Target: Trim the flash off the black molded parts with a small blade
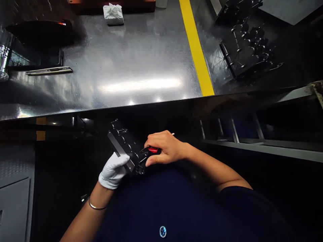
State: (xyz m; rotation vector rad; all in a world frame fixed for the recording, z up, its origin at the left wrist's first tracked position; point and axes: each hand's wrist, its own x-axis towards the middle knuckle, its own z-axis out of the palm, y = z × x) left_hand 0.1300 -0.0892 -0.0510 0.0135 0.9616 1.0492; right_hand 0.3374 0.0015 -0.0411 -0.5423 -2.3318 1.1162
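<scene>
With gloved left hand, pinches a black part between thumb and fingers, out in front of the dark shirt, short of the metal table. With bare right hand, curls around a red-and-black tool close by the part's lower end. Looks stiff, fairly light, perhaps slick; best gripped along the flat side, clear of the thin, likely fragile prongs.

Two hands: one gloved hand, one bare hand
One black part and one red-marked tool at centre; one bangle; one worktop carries one yellow strip and one white bag at top centre.
</scene>
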